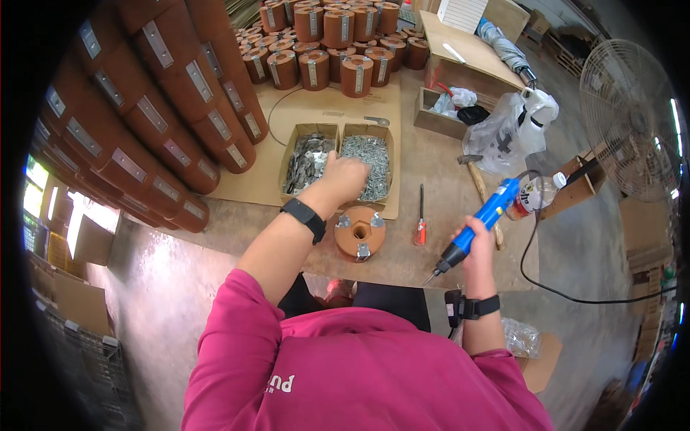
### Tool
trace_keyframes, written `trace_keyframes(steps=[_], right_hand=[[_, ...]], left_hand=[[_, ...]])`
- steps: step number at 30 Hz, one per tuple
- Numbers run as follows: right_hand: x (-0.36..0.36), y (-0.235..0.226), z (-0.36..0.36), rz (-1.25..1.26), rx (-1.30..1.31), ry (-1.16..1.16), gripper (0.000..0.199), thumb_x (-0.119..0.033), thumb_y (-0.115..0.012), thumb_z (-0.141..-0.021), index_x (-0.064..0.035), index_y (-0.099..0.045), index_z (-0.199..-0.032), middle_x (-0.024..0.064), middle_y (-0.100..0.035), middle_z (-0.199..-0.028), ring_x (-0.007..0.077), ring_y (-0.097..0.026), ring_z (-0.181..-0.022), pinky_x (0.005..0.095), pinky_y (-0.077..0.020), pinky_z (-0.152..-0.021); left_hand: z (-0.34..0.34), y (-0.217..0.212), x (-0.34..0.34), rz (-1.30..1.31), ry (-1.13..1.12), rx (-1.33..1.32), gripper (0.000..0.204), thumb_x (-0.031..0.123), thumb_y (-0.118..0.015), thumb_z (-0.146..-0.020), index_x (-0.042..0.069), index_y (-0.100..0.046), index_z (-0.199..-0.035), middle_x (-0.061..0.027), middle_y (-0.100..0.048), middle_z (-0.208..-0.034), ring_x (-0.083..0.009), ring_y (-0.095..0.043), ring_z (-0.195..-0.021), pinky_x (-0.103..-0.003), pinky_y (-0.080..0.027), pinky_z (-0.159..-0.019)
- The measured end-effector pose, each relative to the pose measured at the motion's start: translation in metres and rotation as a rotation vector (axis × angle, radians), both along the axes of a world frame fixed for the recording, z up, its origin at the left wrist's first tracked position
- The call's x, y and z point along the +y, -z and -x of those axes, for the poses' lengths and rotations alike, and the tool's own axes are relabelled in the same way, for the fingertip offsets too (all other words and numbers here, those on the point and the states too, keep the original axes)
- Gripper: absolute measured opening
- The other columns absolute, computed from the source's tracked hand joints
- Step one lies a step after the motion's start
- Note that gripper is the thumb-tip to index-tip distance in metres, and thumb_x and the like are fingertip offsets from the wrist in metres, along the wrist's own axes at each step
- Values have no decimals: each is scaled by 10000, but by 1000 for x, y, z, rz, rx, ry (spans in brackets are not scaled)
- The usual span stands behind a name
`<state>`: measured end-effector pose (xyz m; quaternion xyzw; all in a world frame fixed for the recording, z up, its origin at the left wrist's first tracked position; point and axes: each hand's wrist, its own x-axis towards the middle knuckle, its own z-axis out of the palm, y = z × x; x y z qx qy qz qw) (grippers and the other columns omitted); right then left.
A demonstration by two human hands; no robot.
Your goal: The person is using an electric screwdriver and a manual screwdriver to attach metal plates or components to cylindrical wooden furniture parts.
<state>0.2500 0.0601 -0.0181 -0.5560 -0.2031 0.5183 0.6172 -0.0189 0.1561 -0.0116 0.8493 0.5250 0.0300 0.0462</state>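
Observation:
My left hand (345,177) reaches into a cardboard box (391,165) of small silver screws (372,149). Its fingers are bent and drawn together over the screws; the tips are hidden. Beside it, another box (286,144) holds flat metal brackets (307,161). In my right hand (477,246) is a blue electric screwdriver (483,219), its bit slanting down to the left near the table's front edge. Between my arms stands an orange-brown cylinder (375,239) with a central hole and three metal brackets around its top.
A red-handled screwdriver (420,228) and a hammer (478,183) lie on the table (402,258). A bottle (537,195), a plastic bag (503,133) and a fan (632,118) are at the right. Stacked cylinders (313,68) stand behind, long columns (154,108) at left. A black cord (560,294) trails right.

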Motion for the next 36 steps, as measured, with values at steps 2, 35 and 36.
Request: trace_keyframes(steps=[2, 35, 36], right_hand=[[-8, -28, 5, -35, 74, 4, 234, -79, -591, -700, -26, -421, -853, 86, -497, -627, 190, -525, -508, 329, -464, -452], [-40, -153, 108, -1052, 155, -407, 671, -26, -562, -738, -74, -161, -1273, 86, -502, -768, 207, -547, -656, 364, -482, -644], [-40, -153, 108, -1056, 146, -418, 673, -27, -564, -737, -73, -160, -1272, 87, -501, -767, 206, -547, -659, 363, -482, -647]], left_hand=[[2, -1, -1, -162, 15, -133, 88, 168, -615, -706, 102, -595, -760, -45, -598, -759, -246, -575, -755, -407, -327, -723], [9, -38, -163, 789, -89, -2005, 94, -43, -588, -761, -8, -589, -848, -93, -620, -810, -141, -597, -769, -247, -486, -712], [9, -38, -163, 788, -93, -1972, 88, -33, -584, -768, -11, -590, -853, -91, -620, -809, -137, -597, -770, -241, -482, -712]])
